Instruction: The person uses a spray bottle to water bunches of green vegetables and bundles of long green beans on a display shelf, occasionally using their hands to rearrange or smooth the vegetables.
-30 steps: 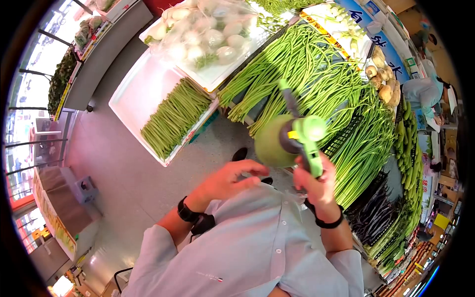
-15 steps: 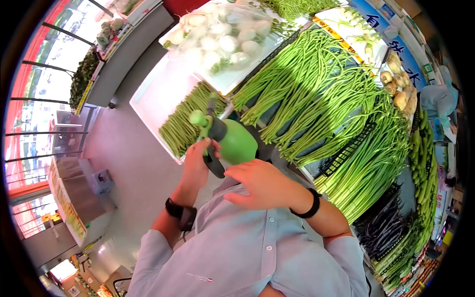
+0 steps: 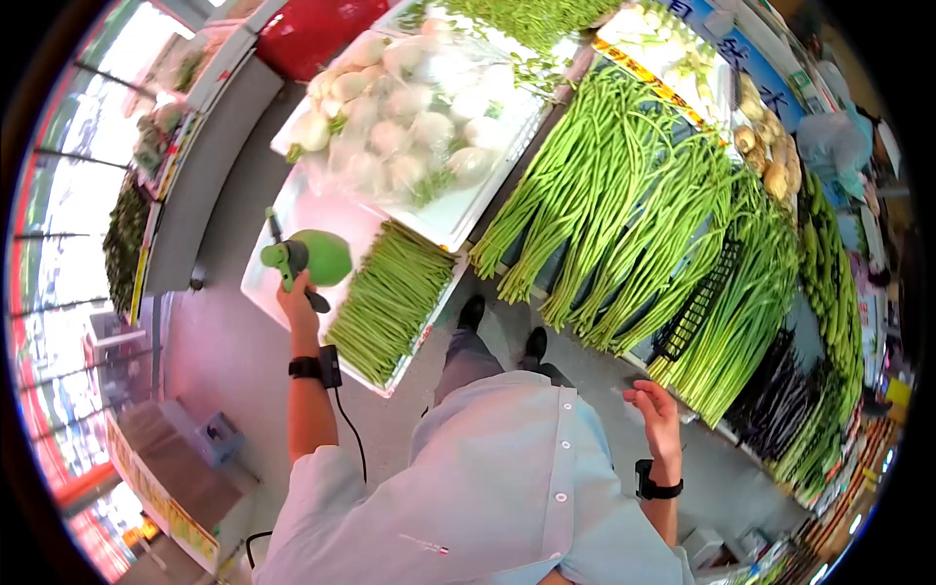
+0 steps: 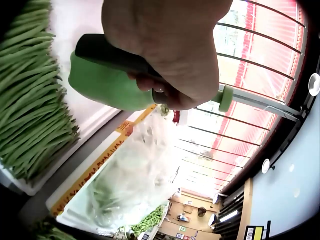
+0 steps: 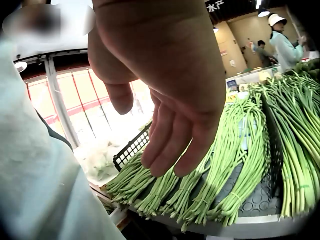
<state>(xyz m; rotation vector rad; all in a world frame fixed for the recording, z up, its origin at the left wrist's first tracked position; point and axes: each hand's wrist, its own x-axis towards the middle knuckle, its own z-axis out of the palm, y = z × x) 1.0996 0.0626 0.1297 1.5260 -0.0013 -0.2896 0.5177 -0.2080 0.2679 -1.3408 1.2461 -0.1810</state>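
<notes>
My left hand (image 3: pixel 298 304) grips the dark handle of a green spray bottle (image 3: pixel 325 258), with my arm stretched out to the left. The bottle is tilted on its side over a white foam box (image 3: pixel 322 207), beside a neat row of green beans (image 3: pixel 392 297) inside it. The left wrist view shows fingers curled round the handle, with the green bottle body (image 4: pixel 102 86) next to the beans. My right hand (image 3: pixel 657 419) hangs low at my right side, holding nothing. Its fingers (image 5: pixel 167 145) are loosely bent, in front of bundled long beans (image 5: pixel 225 145) in the right wrist view.
Bagged white round vegetables (image 3: pixel 409 127) stand behind the foam box. The stall to the right holds long beans (image 3: pixel 624 195), green stalks (image 3: pixel 741 331) and dark purple pods (image 3: pixel 770 395). A black cable (image 3: pixel 353 429) hangs from my left wrist. A person (image 5: pixel 285 45) stands beyond the stall.
The spray bottle passed from my right hand to my left, then moved out left over the foam box. My right hand dropped away to the right side.
</notes>
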